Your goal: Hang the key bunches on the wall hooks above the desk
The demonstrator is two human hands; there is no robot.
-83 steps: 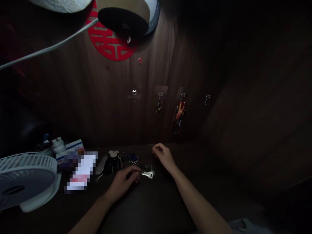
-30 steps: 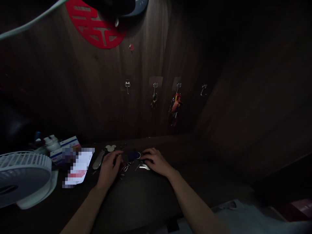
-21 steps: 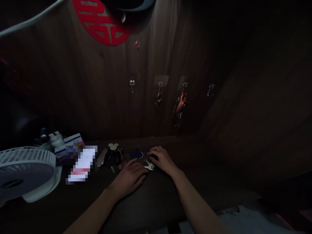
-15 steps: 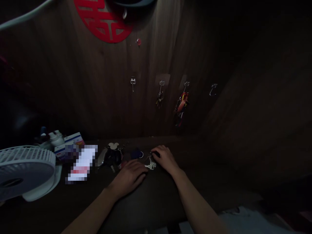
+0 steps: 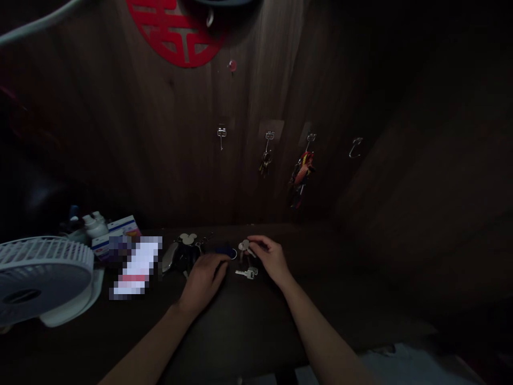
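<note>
My right hand (image 5: 274, 262) pinches a small bunch of silver keys (image 5: 245, 245) at its fingertips, just above the dark shelf top. Right below them lies another silver key (image 5: 245, 274) with a pale head; I cannot tell whether it is on the same ring. My left hand (image 5: 202, 280) rests low over the shelf, fingers stretched and thumb apart. Its fingertips are beside a blue key tag (image 5: 225, 251) with a metal ring, perhaps touching it. Behind the left hand sits a cluster of dark key fobs (image 5: 186, 256) with a pale mouse-head-shaped charm (image 5: 187, 239).
On the wooden back panel, hooks hold a key bunch (image 5: 265, 162) and a colourful keychain (image 5: 303, 170). Two more hooks (image 5: 222, 132) flank them. At left stand a white fan (image 5: 44, 278), boxes (image 5: 116, 235), white bottles (image 5: 95, 224) and a blurred-out sheet (image 5: 138, 267).
My right hand has taken hold of silver keys and raised them slightly. My left hand has drawn back leftward from the pale-headed key, towards the blue tag. The view has shifted slightly.
</note>
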